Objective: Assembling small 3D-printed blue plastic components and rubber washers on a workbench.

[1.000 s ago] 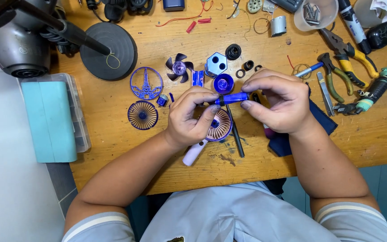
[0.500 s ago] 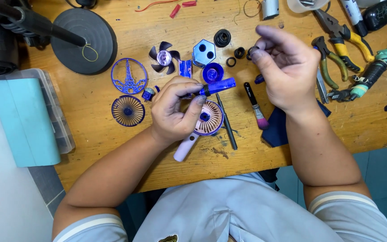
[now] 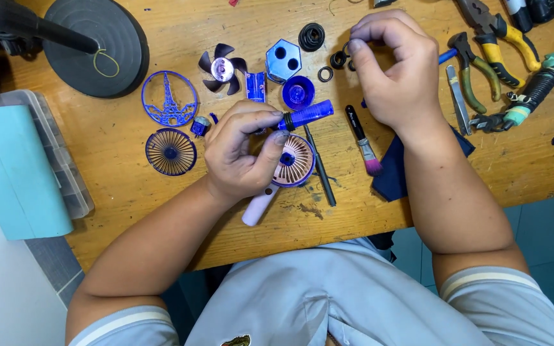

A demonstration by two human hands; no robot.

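My left hand [image 3: 242,150] pinches a blue cylindrical part [image 3: 306,115] by its dark end, over a small pink hand-held fan body [image 3: 293,163] with a round slotted housing and pale handle. My right hand [image 3: 395,67] is up at the back of the table, with its fingertips closed at several small black rings [image 3: 338,59]; what it holds is hidden. Around the fan lie a purple fan blade [image 3: 221,68], a blue hexagonal cap [image 3: 283,61], a blue round cup [image 3: 297,93], a blue ornamental grille [image 3: 170,98] and a ribbed blue grille [image 3: 170,152].
The wooden table [image 3: 129,192] carries a small brush [image 3: 361,140], a black rod [image 3: 320,170], a dark blue cloth [image 3: 389,176], pliers [image 3: 472,74] and other hand tools at right, a black round base [image 3: 107,48] back left, and a teal-lidded plastic box [image 3: 17,166] at left.
My right hand has left the blue part and gone up and back to the small black rings. My left hand stays over the fan and keeps the blue part.
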